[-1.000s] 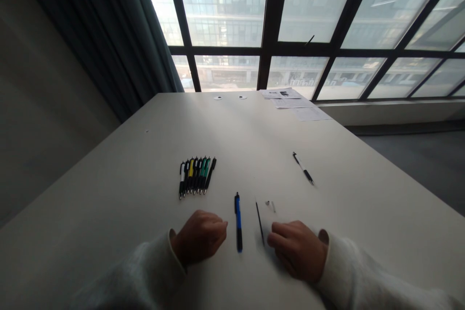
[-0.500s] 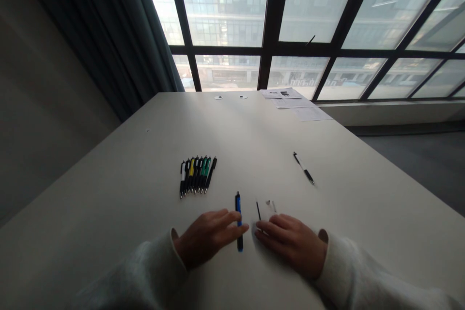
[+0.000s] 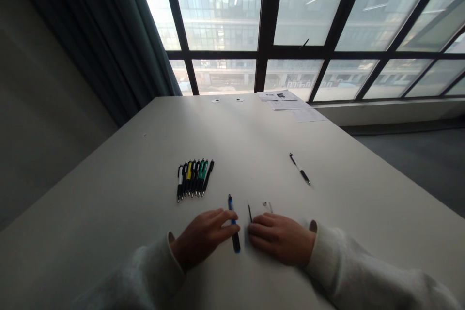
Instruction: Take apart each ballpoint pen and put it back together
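Observation:
A blue and black pen (image 3: 231,206) lies near the front middle of the white table. The thumb and fingers of my left hand (image 3: 207,236) rest on its barrel, the fingertips a little apart. Just to the right, my right hand (image 3: 281,238) lies low on the table with its fingers together over the lower end of a thin dark refill (image 3: 250,212). What is under these fingers is hidden. Beyond the right hand lie a small dark part (image 3: 265,203) and a small clear piece (image 3: 270,207).
A row of several pens (image 3: 194,178) lies left of centre on the white table (image 3: 109,189). On the right is a single white and black pen (image 3: 300,168). Papers (image 3: 286,105) and two small white discs (image 3: 215,100) lie at the far edge, before the windows.
The blue pen has tilted slightly and shifted left under my left hand. My right hand has moved a little left with the refill. The whole view has shifted slightly.

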Demonstrator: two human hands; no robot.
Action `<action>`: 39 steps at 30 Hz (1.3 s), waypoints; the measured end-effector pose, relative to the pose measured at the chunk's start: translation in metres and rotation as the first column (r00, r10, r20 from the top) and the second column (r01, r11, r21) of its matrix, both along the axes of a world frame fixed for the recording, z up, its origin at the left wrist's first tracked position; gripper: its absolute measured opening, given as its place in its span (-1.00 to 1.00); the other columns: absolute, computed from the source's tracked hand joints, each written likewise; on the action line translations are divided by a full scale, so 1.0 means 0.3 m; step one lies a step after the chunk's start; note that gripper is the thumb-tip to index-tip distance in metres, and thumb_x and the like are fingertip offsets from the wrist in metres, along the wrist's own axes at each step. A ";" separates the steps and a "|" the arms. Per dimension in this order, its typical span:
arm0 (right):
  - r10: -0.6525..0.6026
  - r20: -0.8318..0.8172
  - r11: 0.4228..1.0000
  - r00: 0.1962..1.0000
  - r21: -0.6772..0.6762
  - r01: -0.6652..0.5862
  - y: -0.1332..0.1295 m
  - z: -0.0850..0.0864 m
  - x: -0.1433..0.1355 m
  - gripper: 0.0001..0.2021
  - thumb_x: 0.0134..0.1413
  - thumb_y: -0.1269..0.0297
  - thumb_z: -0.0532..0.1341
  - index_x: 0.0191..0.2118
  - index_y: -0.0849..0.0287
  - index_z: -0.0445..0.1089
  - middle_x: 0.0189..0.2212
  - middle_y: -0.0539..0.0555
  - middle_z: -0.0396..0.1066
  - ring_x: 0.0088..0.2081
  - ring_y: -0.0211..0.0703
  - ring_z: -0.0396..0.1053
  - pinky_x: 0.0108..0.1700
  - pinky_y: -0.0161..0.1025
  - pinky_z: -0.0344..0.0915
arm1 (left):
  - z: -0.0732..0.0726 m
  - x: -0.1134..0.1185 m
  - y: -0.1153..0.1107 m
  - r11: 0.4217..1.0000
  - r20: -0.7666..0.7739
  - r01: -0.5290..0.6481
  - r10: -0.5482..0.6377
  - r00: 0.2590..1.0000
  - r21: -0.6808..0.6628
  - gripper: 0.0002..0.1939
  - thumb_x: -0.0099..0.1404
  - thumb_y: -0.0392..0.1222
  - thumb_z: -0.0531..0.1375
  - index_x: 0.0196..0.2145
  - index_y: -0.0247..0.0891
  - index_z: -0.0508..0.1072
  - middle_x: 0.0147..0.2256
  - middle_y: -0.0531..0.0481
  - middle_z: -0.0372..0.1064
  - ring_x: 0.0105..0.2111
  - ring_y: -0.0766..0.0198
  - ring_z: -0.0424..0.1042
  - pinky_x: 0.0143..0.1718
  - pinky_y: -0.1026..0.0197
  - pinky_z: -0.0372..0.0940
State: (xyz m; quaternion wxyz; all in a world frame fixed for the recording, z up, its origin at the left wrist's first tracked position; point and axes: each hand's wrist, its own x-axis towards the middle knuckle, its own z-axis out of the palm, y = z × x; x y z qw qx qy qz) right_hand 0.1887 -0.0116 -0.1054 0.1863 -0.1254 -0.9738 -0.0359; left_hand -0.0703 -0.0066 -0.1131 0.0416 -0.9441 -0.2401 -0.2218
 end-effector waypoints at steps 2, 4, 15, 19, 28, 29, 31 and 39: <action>0.004 0.019 1.000 1.000 -0.002 -0.004 -0.001 -0.002 0.002 -0.81 0.33 0.43 0.04 -0.22 0.29 0.40 -0.22 0.18 0.43 -0.20 -0.09 0.30 -0.20 -0.17 0.30 | -0.001 -0.004 0.002 1.000 0.029 -0.015 0.015 0.999 -0.010 -0.78 0.46 -0.31 0.02 -0.17 -0.23 0.47 -0.15 -0.09 0.49 -0.27 0.25 0.51 -0.30 0.23 0.40; 0.010 0.027 1.000 1.000 -0.012 -0.010 -0.003 -0.003 0.005 -0.82 0.33 0.43 0.05 -0.23 0.28 0.39 -0.21 0.18 0.42 -0.18 -0.09 0.30 -0.19 -0.17 0.29 | -0.002 -0.008 0.005 0.999 0.072 -0.029 0.031 0.997 -0.030 -0.77 0.45 -0.34 0.01 -0.16 -0.23 0.46 -0.15 -0.08 0.50 -0.26 0.25 0.52 -0.30 0.25 0.42; 0.012 0.079 1.000 0.997 -0.015 -0.011 -0.039 0.016 -0.011 -0.77 0.32 0.40 0.05 -0.37 0.22 0.34 -0.41 0.08 0.33 -0.38 -0.16 0.19 -0.32 -0.17 0.14 | -0.002 -0.020 0.017 0.974 0.412 -0.020 0.114 0.904 -0.225 -0.83 0.42 -0.39 0.06 -0.08 -0.27 0.37 -0.15 -0.13 0.49 -0.16 0.28 0.51 -0.13 0.26 0.45; -0.023 0.083 1.000 0.996 -0.001 0.023 -0.049 0.024 -0.031 -0.78 0.33 0.39 0.03 -0.36 0.20 0.32 -0.37 0.08 0.34 -0.37 -0.16 0.20 -0.32 -0.16 0.12 | -0.011 -0.020 0.013 0.967 0.457 -0.033 0.149 0.877 -0.251 -0.82 0.42 -0.40 0.06 -0.07 -0.26 0.35 -0.16 -0.12 0.50 -0.16 0.30 0.51 -0.12 0.27 0.43; -0.150 -0.436 0.873 0.887 -0.480 -0.089 -0.059 0.102 -0.019 -0.87 0.30 0.46 -0.03 -0.11 0.16 0.17 -0.26 0.17 0.38 -0.31 -0.16 0.32 -0.25 -0.20 0.35 | -0.001 -0.018 -0.001 0.976 0.450 -0.064 0.154 0.880 -0.207 -0.85 0.41 -0.35 0.09 -0.08 -0.26 0.33 -0.29 -0.07 0.50 -0.32 0.30 0.51 -0.28 0.29 0.40; -0.248 -0.512 0.808 0.822 -0.578 -0.116 -0.059 0.130 -0.020 -0.88 0.32 0.46 -0.02 -0.10 0.13 0.15 -0.26 0.15 0.38 -0.30 -0.18 0.34 -0.25 -0.20 0.37 | 0.002 -0.016 -0.006 0.978 0.443 -0.060 0.145 0.885 -0.200 -0.85 0.41 -0.34 0.10 -0.07 -0.26 0.33 -0.30 -0.06 0.50 -0.35 0.31 0.50 -0.31 0.30 0.39; -0.403 -0.612 0.684 0.680 -0.695 -0.220 -0.055 0.189 -0.029 -0.90 0.37 0.42 0.00 -0.08 0.09 0.12 -0.26 0.11 0.39 -0.35 -0.24 0.36 -0.30 -0.23 0.38 | 0.008 -0.011 -0.018 0.983 0.420 -0.047 0.119 0.899 -0.178 -0.85 0.41 -0.32 0.10 -0.06 -0.27 0.32 -0.33 -0.04 0.50 -0.40 0.31 0.49 -0.35 0.30 0.36; -0.441 -0.673 0.565 0.593 -0.722 -0.399 -0.026 0.262 -0.074 -0.95 0.36 0.38 0.09 -0.12 0.09 0.21 -0.22 0.10 0.46 -0.33 -0.22 0.45 -0.26 -0.16 0.42 | 0.032 -0.008 -0.046 0.993 0.380 -0.017 0.059 0.923 -0.115 -0.85 0.44 -0.32 0.03 -0.05 -0.28 0.28 -0.37 -0.04 0.48 -0.44 0.31 0.46 -0.36 0.26 0.31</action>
